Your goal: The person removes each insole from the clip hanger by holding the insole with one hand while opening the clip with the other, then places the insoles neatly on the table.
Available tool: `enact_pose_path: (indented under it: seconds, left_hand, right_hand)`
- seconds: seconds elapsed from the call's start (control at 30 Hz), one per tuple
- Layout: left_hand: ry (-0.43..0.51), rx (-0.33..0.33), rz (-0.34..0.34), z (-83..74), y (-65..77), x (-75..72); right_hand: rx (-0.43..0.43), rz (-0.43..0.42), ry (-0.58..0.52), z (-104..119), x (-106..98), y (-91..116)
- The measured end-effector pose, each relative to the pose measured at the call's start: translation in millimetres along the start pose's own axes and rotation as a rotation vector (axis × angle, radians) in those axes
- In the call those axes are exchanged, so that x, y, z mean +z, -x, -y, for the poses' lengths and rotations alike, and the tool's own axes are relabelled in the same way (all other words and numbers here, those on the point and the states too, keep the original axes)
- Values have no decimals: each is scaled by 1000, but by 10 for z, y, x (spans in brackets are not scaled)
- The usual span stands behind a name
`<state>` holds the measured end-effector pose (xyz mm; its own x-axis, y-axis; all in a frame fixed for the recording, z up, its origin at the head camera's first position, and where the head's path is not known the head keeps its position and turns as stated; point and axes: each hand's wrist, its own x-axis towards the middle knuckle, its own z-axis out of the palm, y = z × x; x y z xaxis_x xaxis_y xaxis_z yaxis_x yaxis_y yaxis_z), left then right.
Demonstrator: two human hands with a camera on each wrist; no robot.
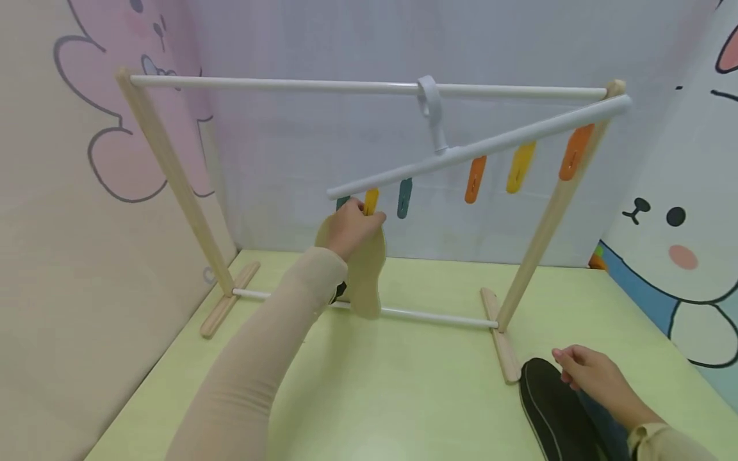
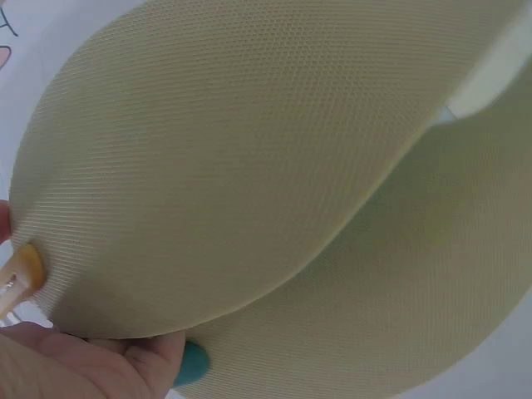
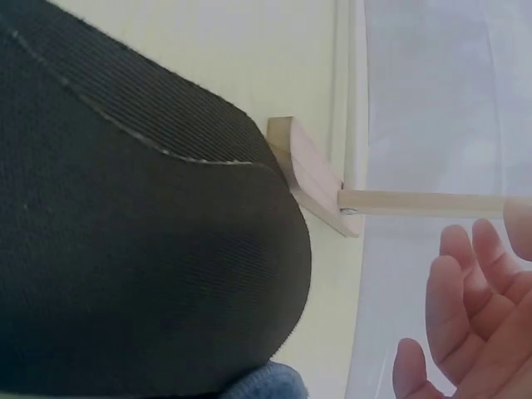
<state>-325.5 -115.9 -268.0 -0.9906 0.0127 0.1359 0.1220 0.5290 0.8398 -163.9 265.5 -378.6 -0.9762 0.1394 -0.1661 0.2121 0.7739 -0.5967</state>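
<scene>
Two beige insoles hang side by side from the low left end of a white clip hanger (image 1: pixel 398 173). My left hand (image 1: pixel 352 229) grips the top of the front insole (image 1: pixel 366 288), right by a yellow clip (image 1: pixel 371 201). In the left wrist view, its fingers lie between this insole and the rear insole (image 2: pixel 374 307), whose edge meets a teal clip (image 2: pixel 193 364). My right hand (image 1: pixel 596 381) is held over a pair of dark insoles (image 1: pixel 542 397) at the lower right. Its fingers are loosely bent with nothing in them.
The tilted hanger's hook (image 1: pixel 431 105) rests on the top bar (image 1: pixel 277 84) of a wooden rack. Further clips hang along it, including an orange clip (image 1: pixel 475 179). The rack's right foot (image 1: pixel 500 339) stands beside the dark insoles on the pale table (image 1: pixel 415 390).
</scene>
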Motion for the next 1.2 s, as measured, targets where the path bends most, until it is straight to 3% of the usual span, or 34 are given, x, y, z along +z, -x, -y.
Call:
enact_pose_path:
  seconds: [0.17, 0.33, 0.53, 0.6, 0.73, 0.97, 1.2]
  left_hand:
    - [11, -16, -18, 63, -12, -107]
    - [62, 23, -23, 87, -31, -167]
    - [251, 48, 5, 46, -31, -147]
    - [348, 61, -15, 11, -27, -133]
    - [450, 96, -56, -59, -19, -153]
    - [468, 89, -49, -197, -26, -241]
    - [501, 15, 3, -268, 21, -211]
  right_hand:
    - [-5, 12, -10, 27, 37, -10]
    - [-42, 14, -36, 96, 86, -30]
    - [-100, 30, -49, 288, 181, -88]
    - [-130, 24, -57, 365, 213, -111]
    - [-219, 8, -79, 541, 261, -176]
    - [-308, 1, -120, 918, 320, -265]
    - [-440, 26, -168, 1345, 460, -385]
